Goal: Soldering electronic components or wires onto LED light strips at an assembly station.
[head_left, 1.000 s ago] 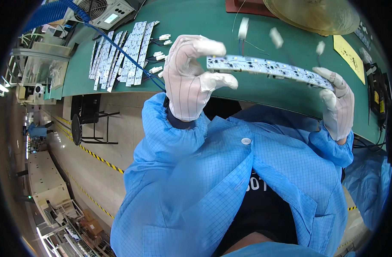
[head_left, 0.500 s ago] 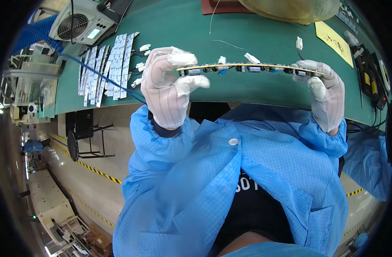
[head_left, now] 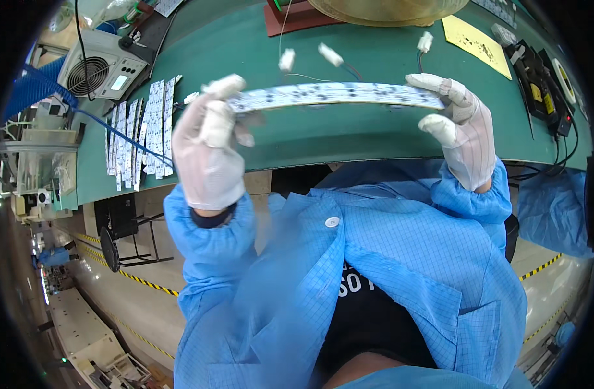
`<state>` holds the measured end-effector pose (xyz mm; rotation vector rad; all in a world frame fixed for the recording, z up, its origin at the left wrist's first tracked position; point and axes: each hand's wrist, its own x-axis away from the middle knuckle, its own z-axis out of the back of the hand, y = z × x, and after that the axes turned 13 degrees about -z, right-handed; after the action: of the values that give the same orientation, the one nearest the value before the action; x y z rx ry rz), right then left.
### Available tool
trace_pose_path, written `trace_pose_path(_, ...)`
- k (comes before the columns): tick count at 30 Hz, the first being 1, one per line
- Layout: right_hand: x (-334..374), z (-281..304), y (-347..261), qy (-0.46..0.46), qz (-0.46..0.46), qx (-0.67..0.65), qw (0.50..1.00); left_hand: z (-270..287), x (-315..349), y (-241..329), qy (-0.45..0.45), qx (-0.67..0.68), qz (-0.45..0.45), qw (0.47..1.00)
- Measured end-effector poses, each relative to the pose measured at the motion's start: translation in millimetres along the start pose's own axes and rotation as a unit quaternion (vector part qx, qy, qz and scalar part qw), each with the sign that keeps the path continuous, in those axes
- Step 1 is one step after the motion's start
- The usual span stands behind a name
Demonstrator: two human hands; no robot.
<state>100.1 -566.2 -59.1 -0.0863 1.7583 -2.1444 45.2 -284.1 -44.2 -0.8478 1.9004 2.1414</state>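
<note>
Green covers the surface, with a grey box carrying a fan at upper left and a yellow sheet at upper right. Above it, a long white strip with dark specks is held in the air, spanning the gap between two gloved hands set well apart. Fingers of the left hand close around one end, somewhat blurred; the right hand keeps the other end under its forefinger, thumb standing off below, and how firm that hold is I cannot tell. White plugs on thin wires show just beyond the strip. My worry is the right end: a light hold could let it slip and drop. Pulling unevenly might flex the strip and crack it, and a snagged wire could tug loose. More strips lie beside the left hand, under a blue cable.
</note>
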Motion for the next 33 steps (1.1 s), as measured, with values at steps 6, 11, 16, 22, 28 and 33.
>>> trace_pose_path(6, 1.3, 7.4, 8.5, 0.011, -0.027, -0.042, 0.999, 73.9, -70.9, 20.7, -0.03, -0.3, -0.149, 0.942)
trace_pose_path(11, -2.6, 4.2, 8.0, 0.002, -0.097, -0.067, 0.993, 135.4, -124.9, -15.7, -0.033, -0.374, -0.146, 0.915)
trace_pose_path(16, -3.0, 6.7, 8.9, 0.008, -0.105, -0.065, 0.992, 117.9, -142.4, -74.1, -0.062, -0.545, -0.052, 0.834)
trace_pose_path(22, -2.1, 7.2, 12.6, 0.015, -0.101, -0.025, 0.994, 99.1, -84.4, -40.2, -0.142, -0.71, 0.119, 0.68)
trace_pose_path(28, -6.3, 6.5, 15.0, 0.012, -0.099, 0.021, 0.995, 156.4, -41.4, -82.2, -0.082, -0.752, -0.036, 0.653)
trace_pose_path(33, 3.2, 11.2, 22.0, 0.028, -0.109, -0.002, 0.994, 167.5, -46.5, -81.8, -0.039, -0.777, 0.025, 0.628)
